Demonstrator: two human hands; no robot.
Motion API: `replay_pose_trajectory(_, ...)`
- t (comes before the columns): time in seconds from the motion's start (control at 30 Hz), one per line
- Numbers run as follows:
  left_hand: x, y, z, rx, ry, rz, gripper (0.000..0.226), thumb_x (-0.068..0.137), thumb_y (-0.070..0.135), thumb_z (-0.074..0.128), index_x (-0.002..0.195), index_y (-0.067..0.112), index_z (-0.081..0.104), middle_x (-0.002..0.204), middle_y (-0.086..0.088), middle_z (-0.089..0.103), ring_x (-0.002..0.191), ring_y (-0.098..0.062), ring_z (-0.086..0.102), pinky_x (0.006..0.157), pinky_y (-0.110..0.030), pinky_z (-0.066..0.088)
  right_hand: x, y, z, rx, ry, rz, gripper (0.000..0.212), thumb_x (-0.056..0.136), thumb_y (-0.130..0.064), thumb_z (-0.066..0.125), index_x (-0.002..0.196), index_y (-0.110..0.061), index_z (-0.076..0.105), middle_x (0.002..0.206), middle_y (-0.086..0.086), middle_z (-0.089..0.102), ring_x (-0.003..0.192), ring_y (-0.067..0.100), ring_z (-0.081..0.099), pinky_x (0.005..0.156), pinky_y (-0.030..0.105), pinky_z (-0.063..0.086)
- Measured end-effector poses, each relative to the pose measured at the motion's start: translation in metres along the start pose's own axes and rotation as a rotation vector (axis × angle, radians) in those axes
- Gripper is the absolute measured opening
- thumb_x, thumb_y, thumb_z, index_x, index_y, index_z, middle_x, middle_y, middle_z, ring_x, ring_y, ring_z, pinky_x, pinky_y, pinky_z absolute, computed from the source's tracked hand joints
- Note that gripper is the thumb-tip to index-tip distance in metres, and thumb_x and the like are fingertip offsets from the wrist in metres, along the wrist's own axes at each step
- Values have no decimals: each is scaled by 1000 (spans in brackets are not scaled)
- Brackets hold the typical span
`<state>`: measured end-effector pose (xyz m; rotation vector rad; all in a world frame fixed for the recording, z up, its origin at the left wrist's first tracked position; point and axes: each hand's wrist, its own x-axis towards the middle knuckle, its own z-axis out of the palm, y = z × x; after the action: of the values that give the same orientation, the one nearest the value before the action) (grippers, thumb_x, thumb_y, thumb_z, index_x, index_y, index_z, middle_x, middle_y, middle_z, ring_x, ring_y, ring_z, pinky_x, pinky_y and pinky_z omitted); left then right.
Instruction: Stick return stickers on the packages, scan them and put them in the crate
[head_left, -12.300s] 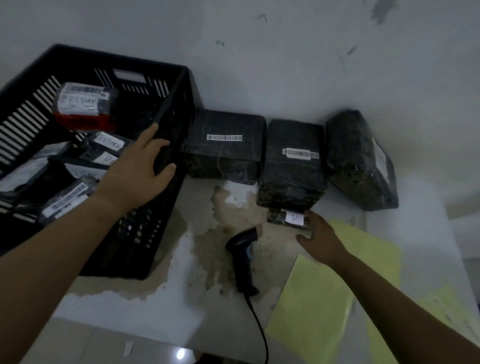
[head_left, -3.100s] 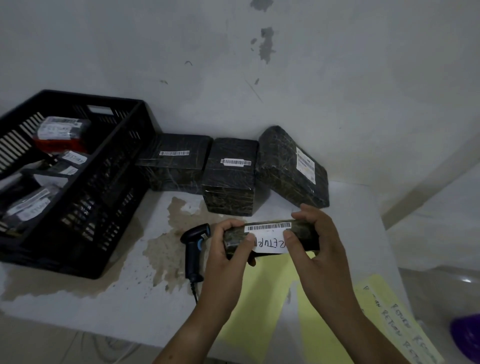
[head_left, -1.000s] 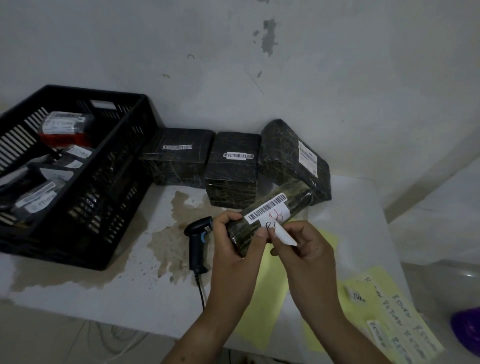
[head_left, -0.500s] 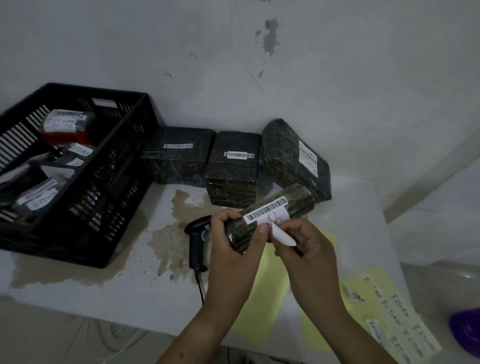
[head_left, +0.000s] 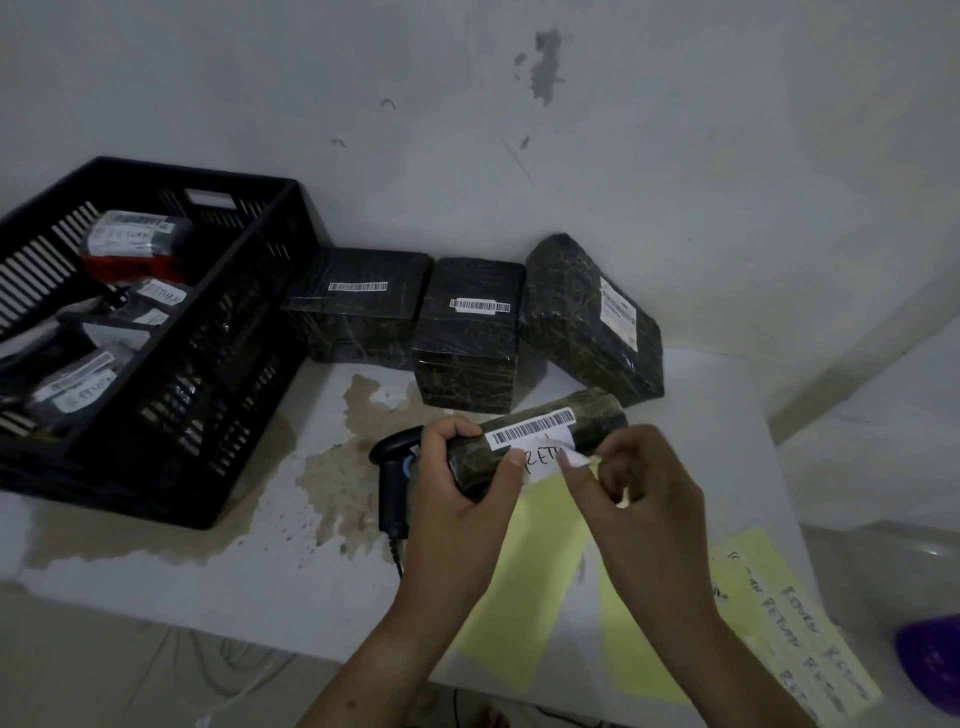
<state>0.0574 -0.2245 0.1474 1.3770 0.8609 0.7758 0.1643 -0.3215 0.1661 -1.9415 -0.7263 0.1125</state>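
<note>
Return sticker is half on. Left fingers grip the package; right fingers pinch the sticker's loose end. Rub it flat, just under the barcode.

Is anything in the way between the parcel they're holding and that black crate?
Nothing visible blocks it. The left hand holds the package up while the right hand pinches its sticker; the scanner lies low between them and the crate, whose side wall needs clearing.
</note>
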Motion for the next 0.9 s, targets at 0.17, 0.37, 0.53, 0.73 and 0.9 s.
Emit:
replay_pose_trajectory(0.17, 3, 5, -6, -1, -45, -27, 28, 92, 19, 73, 106, 33, 53, 95, 13, 67, 86, -32, 68, 74, -43, 59, 11, 4, -10, -171, 19, -342, 9, 86, -24, 74, 86, -24, 65, 101, -12, 54, 97, 14, 52, 82, 30, 43)
replay_pose_trajectory(0.37, 5, 9, -9, 36, -128, -14, 37, 89, 1, 73, 109, 25, 52, 94, 27, 66, 85, -3, 70, 74, -30, 61, 11, 1, -9, 15, 0, -91, 16, 83, -24, 73, 78, -30, 59, 129, -9, 51, 126, 9, 46, 89, 7, 37)
replay_pose_trajectory(0.53, 8, 8, -16, -4, -168, -60, 44, 87, 1, 74, 103, 37, 55, 94, 18, 69, 80, -9, 70, 70, -36, 60, 9, -2, -9, 207, -70, 79, 40, 87, -20, 72, 117, -37, 52, 122, -20, 55, 109, -4, 56, 78, 11, 50)
replay_pose_trajectory(0.73, 9, 15, -15, -46, -193, -27, 33, 90, 21, 75, 112, 30, 52, 94, 19, 70, 77, -4, 71, 68, -18, 55, 12, -4, -3, 396, -80, 201, 24, 90, -23, 68, 108, -36, 60, 98, -20, 63, 93, 6, 66, 74, 31, 60)
replay_pose_trajectory(0.9, 11, 9, -20, 89, -199, 95, 43, 90, 35, 74, 122, 42, 45, 118, 18, 60, 102, -5, 67, 80, -21, 55, 19, -3, -6, 496, -129, 243, 15, 93, -13, 64, 101, -25, 64, 91, -11, 67, 89, 11, 70, 66, 28, 60)
